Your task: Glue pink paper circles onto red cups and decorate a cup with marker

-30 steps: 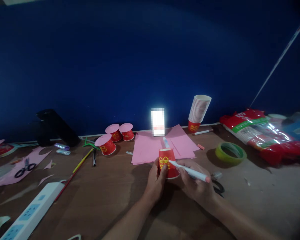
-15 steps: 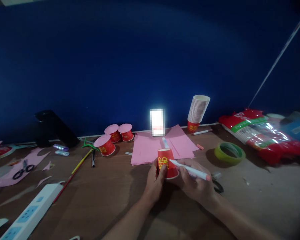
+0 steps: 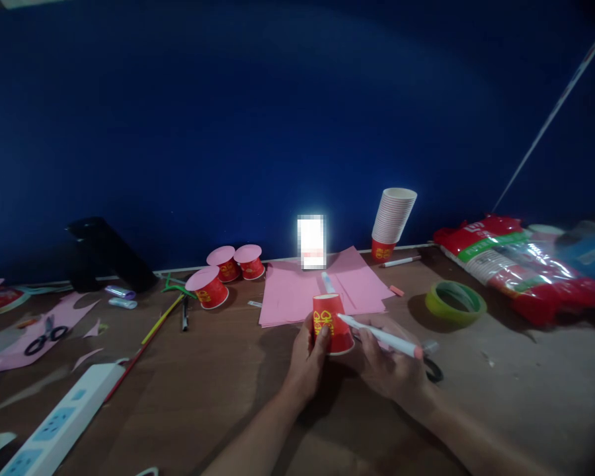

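A red paper cup (image 3: pixel 338 327) with yellow characters is held upside down, its wide rim at the bottom, by my left hand (image 3: pixel 310 354). The thumb lies across its printed side. My right hand (image 3: pixel 394 363) grips a white marker (image 3: pixel 389 340) with a pinkish end. The marker's tip is at the cup's right side; whether it touches is too small to tell. Behind the cup lie pink paper sheets (image 3: pixel 297 294) with a pale marker (image 3: pixel 327 282) on them.
Pink-topped red cups (image 3: pixel 213 294) stand left of the paper. A cup stack (image 3: pixel 394 215), green tape roll (image 3: pixel 439 307) and red plastic package (image 3: pixel 506 258) are on the right. Scissors (image 3: pixel 47 336) and a power strip (image 3: pixel 64 420) lie left; a lit screen (image 3: pixel 311 241) stands behind.
The marker in my right hand has shifted slightly to the right, and its tip sits a little nearer the cup's right edge. My left hand and the cup look unmoved.
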The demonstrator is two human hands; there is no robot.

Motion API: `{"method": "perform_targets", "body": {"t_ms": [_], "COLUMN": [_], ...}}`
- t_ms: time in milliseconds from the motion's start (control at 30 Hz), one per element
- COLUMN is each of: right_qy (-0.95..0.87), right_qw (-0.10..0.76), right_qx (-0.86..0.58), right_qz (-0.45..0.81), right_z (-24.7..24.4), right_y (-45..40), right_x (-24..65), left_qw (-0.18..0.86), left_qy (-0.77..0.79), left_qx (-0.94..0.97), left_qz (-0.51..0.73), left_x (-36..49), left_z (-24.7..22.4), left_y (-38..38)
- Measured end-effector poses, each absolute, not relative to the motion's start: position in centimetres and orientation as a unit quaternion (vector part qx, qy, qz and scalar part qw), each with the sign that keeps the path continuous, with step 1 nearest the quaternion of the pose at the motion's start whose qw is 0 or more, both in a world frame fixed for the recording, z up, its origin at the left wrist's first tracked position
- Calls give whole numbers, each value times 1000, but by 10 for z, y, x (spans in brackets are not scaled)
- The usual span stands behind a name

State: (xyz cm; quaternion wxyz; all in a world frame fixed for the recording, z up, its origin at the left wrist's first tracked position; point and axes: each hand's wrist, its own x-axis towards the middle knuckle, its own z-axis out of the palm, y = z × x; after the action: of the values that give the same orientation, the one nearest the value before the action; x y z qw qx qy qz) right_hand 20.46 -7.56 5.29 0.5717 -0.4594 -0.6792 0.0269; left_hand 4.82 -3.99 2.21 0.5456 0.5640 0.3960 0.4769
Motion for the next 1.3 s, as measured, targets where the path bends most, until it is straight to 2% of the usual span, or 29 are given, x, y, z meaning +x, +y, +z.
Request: {"method": "perform_targets", "body": {"t_ms": [1300], "right_qy": [-705], "right_qw": [536], "right_qx": [-464], "right_qz": [36], "right_z": [45], "right_y": [-75], "right_x": [204], "left_qw": [558], "left_qy": [410], "left_qx": [530], "left_qz": [490], "left_x": [51], "left_z": [22], "left_y": [-39]}}
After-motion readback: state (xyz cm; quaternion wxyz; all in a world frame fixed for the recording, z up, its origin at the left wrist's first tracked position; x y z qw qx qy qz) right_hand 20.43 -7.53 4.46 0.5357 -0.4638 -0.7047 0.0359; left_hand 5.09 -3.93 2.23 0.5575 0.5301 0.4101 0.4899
